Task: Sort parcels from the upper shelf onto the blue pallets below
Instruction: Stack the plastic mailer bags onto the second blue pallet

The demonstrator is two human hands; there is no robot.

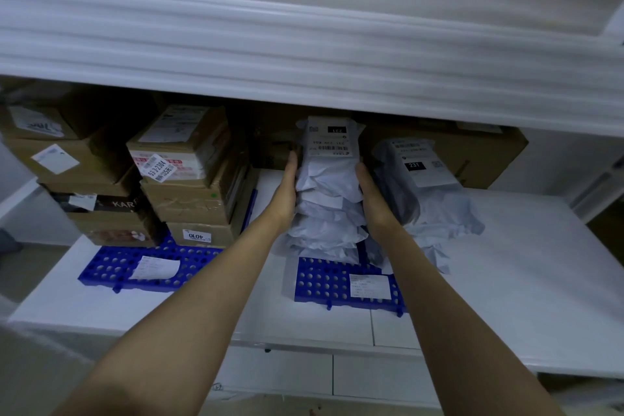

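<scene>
stack: white mailer parcels [327, 203] piled tall on the right blue pallet [337, 284], dead centre between both hands
left hand [287, 187]: flat on the stack's left side, fingers straight, not gripping
right hand [371, 194]: same on the right side, equally near
neighbours: grey bags [425, 186] just right, cardboard boxes [189, 179] well left on the other pallet [111, 263]

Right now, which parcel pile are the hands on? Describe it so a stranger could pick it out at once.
On the white lower shelf, find the right-hand blue pallet. On it stands a stack of pale plastic mailers, pressed between the left hand and right hand. Unlike the cardboard boxes on the left pallet and the slumped grey bags to its right, it is neat and upright.
</scene>
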